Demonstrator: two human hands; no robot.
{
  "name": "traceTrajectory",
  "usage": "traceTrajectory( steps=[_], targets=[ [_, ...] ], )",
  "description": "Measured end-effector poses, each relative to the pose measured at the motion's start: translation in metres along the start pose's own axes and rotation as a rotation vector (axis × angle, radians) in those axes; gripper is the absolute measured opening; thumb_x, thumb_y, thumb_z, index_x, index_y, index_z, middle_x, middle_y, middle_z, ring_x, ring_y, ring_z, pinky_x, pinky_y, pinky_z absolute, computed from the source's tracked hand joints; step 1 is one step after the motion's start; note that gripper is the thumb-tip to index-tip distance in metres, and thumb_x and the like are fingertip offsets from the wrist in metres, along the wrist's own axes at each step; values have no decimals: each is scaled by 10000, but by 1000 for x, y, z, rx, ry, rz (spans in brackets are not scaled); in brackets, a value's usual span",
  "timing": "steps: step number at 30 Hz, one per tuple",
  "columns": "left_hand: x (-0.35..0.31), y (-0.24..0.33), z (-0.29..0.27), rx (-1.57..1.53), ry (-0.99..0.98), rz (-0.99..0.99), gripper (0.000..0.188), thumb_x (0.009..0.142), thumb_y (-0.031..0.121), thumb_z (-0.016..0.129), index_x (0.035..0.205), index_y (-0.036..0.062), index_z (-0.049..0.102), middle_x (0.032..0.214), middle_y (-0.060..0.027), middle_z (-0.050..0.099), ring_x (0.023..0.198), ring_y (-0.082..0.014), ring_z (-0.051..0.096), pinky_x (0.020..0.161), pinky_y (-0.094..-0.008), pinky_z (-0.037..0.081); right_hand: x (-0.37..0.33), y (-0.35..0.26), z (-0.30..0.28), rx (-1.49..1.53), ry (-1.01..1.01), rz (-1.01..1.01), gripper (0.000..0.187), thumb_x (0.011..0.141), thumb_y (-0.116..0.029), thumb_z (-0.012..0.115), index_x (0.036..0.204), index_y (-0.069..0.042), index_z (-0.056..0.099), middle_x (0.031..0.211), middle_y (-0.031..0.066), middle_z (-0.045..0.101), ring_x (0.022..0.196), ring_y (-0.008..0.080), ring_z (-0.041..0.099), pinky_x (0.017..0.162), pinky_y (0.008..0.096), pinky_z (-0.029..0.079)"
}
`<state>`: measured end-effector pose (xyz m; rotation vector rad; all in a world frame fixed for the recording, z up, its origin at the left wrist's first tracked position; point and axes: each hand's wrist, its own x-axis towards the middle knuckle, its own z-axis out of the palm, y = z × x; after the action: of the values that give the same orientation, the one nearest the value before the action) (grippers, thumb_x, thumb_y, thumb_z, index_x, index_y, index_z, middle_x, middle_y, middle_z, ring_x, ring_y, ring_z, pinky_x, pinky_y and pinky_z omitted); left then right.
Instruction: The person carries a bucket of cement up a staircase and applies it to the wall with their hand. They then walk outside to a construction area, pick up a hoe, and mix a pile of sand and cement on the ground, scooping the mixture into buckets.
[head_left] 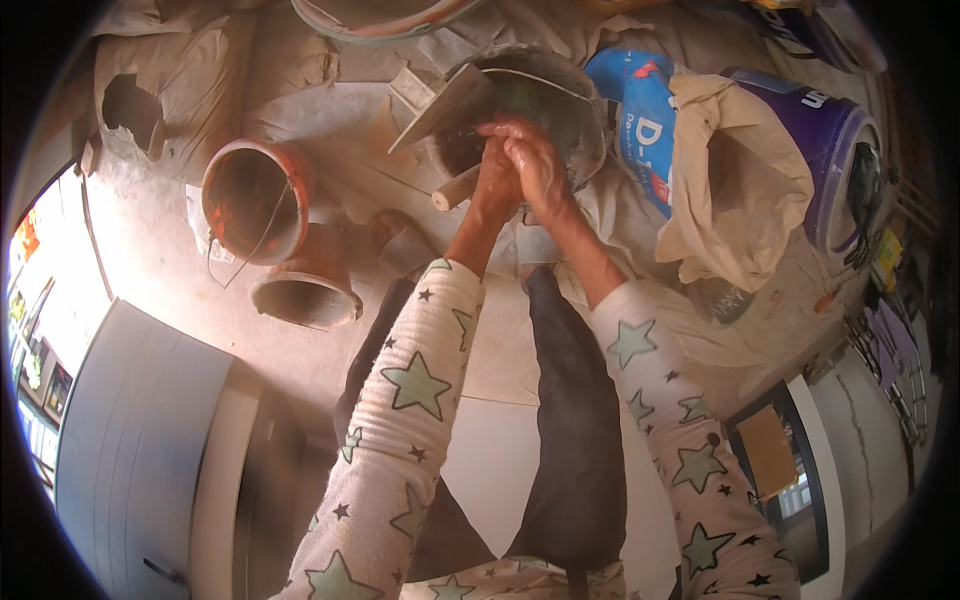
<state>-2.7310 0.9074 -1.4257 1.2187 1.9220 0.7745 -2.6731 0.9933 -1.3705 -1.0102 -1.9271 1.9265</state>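
Grey dusty pan (560,100) on floor ahead, trowel (440,105) blade resting at its left rim. Right hand (535,160) and left hand (492,180) both clamped around trowel handle. Orange bucket (255,200) well left.

Both hands (515,165) clasp trowel (445,105) handle over grey bucket (560,100).

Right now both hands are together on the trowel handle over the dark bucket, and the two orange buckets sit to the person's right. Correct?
Not quite. In the head view the orange buckets sit to the person's left. The hands do meet on the trowel over the dark bucket.
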Motion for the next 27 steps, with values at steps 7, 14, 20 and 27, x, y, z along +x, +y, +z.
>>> traceTrajectory(
  steps=[7, 14, 20, 27],
  targets=[
    [3, 48, -46, -1547, 196, -664, 568, 969, 296, 499, 1374, -69, 338, 1354, -247, 447, 1284, -332, 426, 1069, -437, 365, 26, 56, -25, 307, 399, 781, 304, 890, -286, 515, 1063, -73, 644, 1035, 99, 650, 963, 217, 593, 843, 371, 472],
    [6, 31, -38, -1680, 313, -857, 456, 970, 284, 483, 1258, -66, 440, 1311, -219, 486, 1231, -331, 473, 1045, -434, 399, 25, 56, -43, 1000, 105, 720, 214, 864, -170, 583, 987, 0, 623, 1005, 172, 674, 839, 275, 677, 803, 377, 543],
    [2, 7, -29, -2066, 358, -748, 423, 977, 272, 393, 1248, -44, 466, 1287, -223, 493, 1204, -350, 477, 1037, -454, 395, -22, -75, 16, 174, -88, 298, 298, 851, -96, 547, 1110, 34, 617, 1134, 180, 642, 1056, 319, 621, 949, 393, 477],
    [-11, 50, -35, -1861, 256, -373, 580, 1005, 434, 362, 1398, 8, 346, 1408, -222, 401, 1289, -374, 412, 1077, -439, 355, -51, -66, 35, -419, -17, -96, 596, 900, -286, 519, 1414, -19, 377, 1479, 182, 341, 1373, 275, 321, 1114, 361, 265]
  ],
)
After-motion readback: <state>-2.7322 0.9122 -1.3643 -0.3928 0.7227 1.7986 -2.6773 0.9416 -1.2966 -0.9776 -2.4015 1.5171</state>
